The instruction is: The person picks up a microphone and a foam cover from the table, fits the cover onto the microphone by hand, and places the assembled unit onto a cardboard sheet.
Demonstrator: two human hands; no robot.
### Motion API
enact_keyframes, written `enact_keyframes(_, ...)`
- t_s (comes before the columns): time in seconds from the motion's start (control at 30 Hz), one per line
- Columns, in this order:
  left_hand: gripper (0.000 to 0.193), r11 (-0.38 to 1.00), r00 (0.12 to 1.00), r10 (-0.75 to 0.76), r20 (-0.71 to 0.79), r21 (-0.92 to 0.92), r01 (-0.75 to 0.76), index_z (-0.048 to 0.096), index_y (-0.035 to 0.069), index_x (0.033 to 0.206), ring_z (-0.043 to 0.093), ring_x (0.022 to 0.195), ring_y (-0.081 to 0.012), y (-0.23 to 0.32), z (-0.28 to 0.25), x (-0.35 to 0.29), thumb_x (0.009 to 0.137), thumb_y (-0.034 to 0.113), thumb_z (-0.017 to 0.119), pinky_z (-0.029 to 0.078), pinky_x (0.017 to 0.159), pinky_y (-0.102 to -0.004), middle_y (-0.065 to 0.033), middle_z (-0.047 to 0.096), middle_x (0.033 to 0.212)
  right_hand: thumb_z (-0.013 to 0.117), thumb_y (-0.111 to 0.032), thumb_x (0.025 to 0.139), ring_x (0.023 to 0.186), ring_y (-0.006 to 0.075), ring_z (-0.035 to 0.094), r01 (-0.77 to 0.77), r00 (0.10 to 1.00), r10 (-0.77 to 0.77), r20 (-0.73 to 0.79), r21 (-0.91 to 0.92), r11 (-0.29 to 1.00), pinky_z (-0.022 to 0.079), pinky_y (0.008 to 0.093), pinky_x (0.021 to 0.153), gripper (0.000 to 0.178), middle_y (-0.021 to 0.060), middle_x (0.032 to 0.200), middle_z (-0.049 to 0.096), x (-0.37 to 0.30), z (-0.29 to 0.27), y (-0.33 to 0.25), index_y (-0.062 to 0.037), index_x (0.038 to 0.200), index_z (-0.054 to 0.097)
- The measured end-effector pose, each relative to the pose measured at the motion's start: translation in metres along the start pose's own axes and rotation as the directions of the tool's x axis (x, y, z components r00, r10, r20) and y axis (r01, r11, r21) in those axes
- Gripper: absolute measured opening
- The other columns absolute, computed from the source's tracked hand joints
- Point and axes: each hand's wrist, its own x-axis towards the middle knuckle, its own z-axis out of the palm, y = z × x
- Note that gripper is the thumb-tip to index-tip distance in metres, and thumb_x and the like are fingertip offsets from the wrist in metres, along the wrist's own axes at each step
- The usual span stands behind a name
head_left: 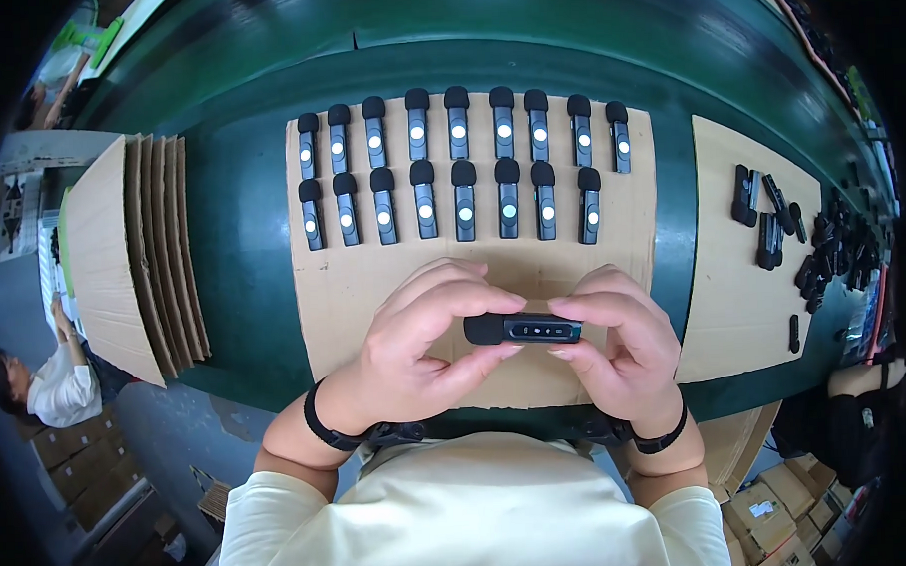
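Both hands hold one small black clip-on microphone (524, 328) sideways above a brown cardboard sheet (353, 286). My left hand (420, 344) pinches its rounded foam end between thumb and fingers. My right hand (620, 342) grips the other end of its flat body. Small light marks show on the body's face. Beyond the hands, two rows of several identical microphones (462, 166) lie upright on the cardboard, each with a round white sticker.
A green table (242, 240) carries the cardboard. A stack of cardboard sheets (138, 254) lies at the left. A second sheet (722, 274) at the right holds loose black parts (831, 245). Another person (47, 382) sits at lower left; boxes stand at lower right.
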Motion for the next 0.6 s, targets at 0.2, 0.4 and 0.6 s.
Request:
enact_keyframes(0.2, 0.032, 1.0, 1.0, 0.015, 0.017, -0.012, -0.015, 0.062, 0.001, 0.103, 0.059, 0.084, -0.0219, -0.0016, -0.0021, -0.0015, 0.074, 0.001, 0.077, 0.045, 0.092, -0.0461, -0.009, 0.064, 0.092, 0.078, -0.001, 0.071, 0.076, 0.0238, 0.059, 0.02, 1.0, -0.02, 0.006, -0.009, 1.0, 0.048, 0.0319, 0.068, 0.036, 0.0115, 0.088, 0.062, -0.0006, 0.0022, 0.0007, 0.0004, 0.105, 0.065)
enact_keyframes(0.4, 0.031, 1.0, 0.999, 0.022, 0.024, -0.019, -0.021, 0.061, 0.002, 0.102, 0.058, 0.082, -0.021, -0.003, -0.0012, -0.0028, 0.075, 0.002, 0.077, 0.045, 0.091, -0.0459, -0.0077, 0.064, 0.092, 0.079, -0.003, 0.071, 0.075, 0.0244, 0.059, 0.039, 0.999, -0.039, 0.008, -0.029, 0.999, 0.048, 0.0322, 0.068, 0.036, 0.0115, 0.087, 0.062, -0.0007, 0.0022, 0.0, 0.0006, 0.104, 0.065)
enact_keyframes(0.6, 0.031, 0.999, 0.999, 0.013, 0.036, -0.031, -0.012, 0.061, 0.003, 0.103, 0.058, 0.082, -0.0212, -0.0025, -0.002, -0.0026, 0.076, 0.004, 0.076, 0.045, 0.092, -0.0461, -0.0077, 0.064, 0.093, 0.079, -0.003, 0.07, 0.074, 0.0242, 0.059, 0.023, 1.0, -0.023, 0.018, -0.018, 1.0, 0.047, 0.0321, 0.067, 0.036, 0.011, 0.086, 0.062, 0.0001, 0.0015, -0.0017, 0.0007, 0.103, 0.065)
